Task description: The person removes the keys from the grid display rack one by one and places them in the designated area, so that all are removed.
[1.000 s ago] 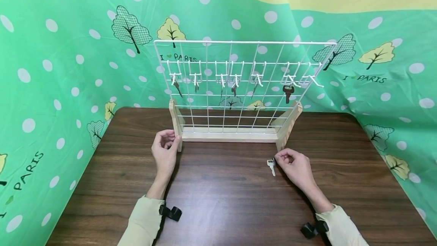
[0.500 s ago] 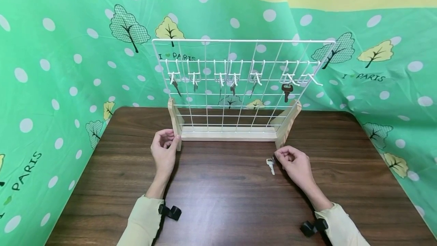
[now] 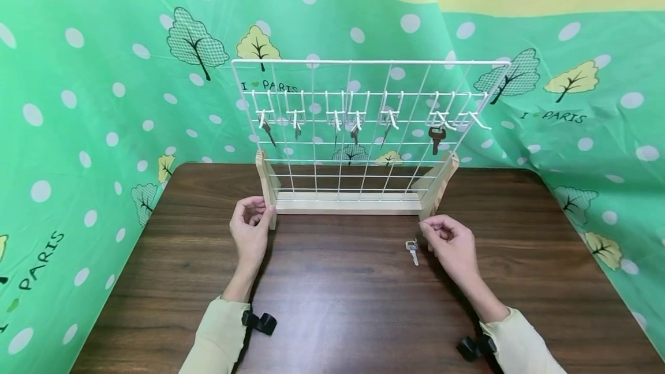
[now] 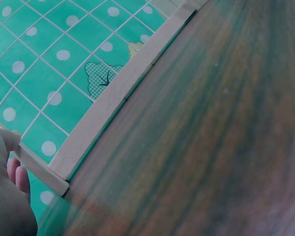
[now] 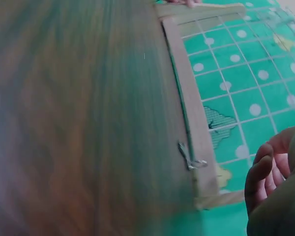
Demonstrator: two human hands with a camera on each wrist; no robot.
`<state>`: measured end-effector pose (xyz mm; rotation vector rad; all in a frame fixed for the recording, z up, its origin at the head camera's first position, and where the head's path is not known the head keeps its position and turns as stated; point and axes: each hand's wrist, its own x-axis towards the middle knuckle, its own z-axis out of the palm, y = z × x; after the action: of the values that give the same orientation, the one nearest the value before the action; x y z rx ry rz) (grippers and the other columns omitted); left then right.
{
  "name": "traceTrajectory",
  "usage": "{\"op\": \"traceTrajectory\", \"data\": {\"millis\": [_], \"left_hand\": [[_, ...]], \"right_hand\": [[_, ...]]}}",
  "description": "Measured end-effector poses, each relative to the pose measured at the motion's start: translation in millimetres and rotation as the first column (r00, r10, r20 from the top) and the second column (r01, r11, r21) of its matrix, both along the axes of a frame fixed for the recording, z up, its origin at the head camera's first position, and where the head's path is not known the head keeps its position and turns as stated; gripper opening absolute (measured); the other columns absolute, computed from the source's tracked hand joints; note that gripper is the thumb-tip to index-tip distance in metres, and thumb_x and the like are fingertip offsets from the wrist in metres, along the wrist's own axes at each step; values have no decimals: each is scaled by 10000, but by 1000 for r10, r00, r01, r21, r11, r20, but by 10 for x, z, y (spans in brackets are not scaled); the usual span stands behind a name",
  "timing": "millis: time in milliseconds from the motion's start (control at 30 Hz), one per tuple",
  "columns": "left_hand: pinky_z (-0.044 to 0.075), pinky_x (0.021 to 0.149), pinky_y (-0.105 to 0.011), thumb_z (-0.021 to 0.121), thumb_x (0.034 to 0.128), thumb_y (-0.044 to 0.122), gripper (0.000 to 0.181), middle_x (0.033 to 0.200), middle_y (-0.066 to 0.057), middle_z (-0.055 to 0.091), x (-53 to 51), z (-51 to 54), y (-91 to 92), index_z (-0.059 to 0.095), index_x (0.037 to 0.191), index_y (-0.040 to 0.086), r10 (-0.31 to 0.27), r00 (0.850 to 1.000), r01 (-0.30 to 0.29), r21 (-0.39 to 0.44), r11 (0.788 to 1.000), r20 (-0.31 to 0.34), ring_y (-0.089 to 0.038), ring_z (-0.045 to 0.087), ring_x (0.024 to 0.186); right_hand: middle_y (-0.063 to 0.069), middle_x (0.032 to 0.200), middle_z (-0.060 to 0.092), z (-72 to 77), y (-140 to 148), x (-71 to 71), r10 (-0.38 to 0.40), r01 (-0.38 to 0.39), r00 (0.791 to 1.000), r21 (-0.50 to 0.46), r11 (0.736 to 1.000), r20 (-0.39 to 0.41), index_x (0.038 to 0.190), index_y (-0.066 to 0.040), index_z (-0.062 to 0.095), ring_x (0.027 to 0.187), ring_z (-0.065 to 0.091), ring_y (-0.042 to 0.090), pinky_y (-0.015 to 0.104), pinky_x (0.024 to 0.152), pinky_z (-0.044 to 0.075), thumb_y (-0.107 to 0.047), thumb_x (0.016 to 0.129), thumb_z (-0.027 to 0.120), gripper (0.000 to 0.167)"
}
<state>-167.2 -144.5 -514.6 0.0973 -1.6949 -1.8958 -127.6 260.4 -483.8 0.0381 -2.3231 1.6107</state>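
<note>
A white wire-grid rack [image 3: 347,63] with wooden legs stands on the table, several keys hanging from its hooks. My left hand [image 3: 250,232] pinches the rack's left wooden leg [image 3: 267,180] between thumb and fingers; the left wrist view shows the thumb on that leg [image 4: 42,169] too. A silver key [image 3: 413,251] with a small ring lies on the table before the rack's right leg [image 3: 439,188]. My right hand [image 3: 453,247] is just right of and above this key, fingers loosely bent. In the right wrist view the key [image 5: 187,156] is apart from the right hand [image 5: 278,177].
A dark key [image 3: 437,139] hangs near the right end of the hook row; the rightmost hook [image 3: 475,120] has no visible key. Brown wood-grain table [image 3: 332,305] extends in front of the rack. A green patterned cloth [image 3: 104,103] hangs behind and at the sides.
The right hand has let go of the silver key's ring and lifted slightly up and away, while the key stays in place. The left hand keeps its grip on the rack's leg.
</note>
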Motion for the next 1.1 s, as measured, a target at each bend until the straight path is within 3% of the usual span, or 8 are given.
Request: {"op": "traceTrajectory", "data": {"millis": [300,600,800,1100], "left_hand": [[545,740,-165,814,925,-126,278,998,5,703,10,3,-4,669,1159,-162,1,1000,-1,6,1000,5,-114,665,910],[551,730,-162,810,924,-138,272,997,-11,695,11,17,-1,678,1161,-155,-8,1000,8,15,1000,15,-123,666,921],[549,729,-162,813,920,-135,287,1002,-1,700,15,31,-8,672,1169,-156,-13,1000,13,13,1000,15,-123,666,920],[551,726,-164,815,918,-136,284,999,-3,700,15,26,-6,672,1162,-160,-13,1000,13,9,1000,2,-123,668,915]], "right_hand": [[-4,644,616,310,-69,42,9,-9,995,-2,1000,-95,996,105,752,498,528,29,163,448,403,84,994,739,25],[-1,642,621,570,-119,45,34,-46,982,-62,997,-185,964,117,743,492,530,34,154,453,422,166,978,704,65],[22,634,618,736,-138,23,21,-46,973,-101,994,-230,982,129,744,513,530,63,157,469,416,111,991,727,27],[48,691,679,946,-144,-51,4,-66,955,-199,978,-297,1005,166,736,541,573,80,157,464,403,57,1000,763,113]]}}
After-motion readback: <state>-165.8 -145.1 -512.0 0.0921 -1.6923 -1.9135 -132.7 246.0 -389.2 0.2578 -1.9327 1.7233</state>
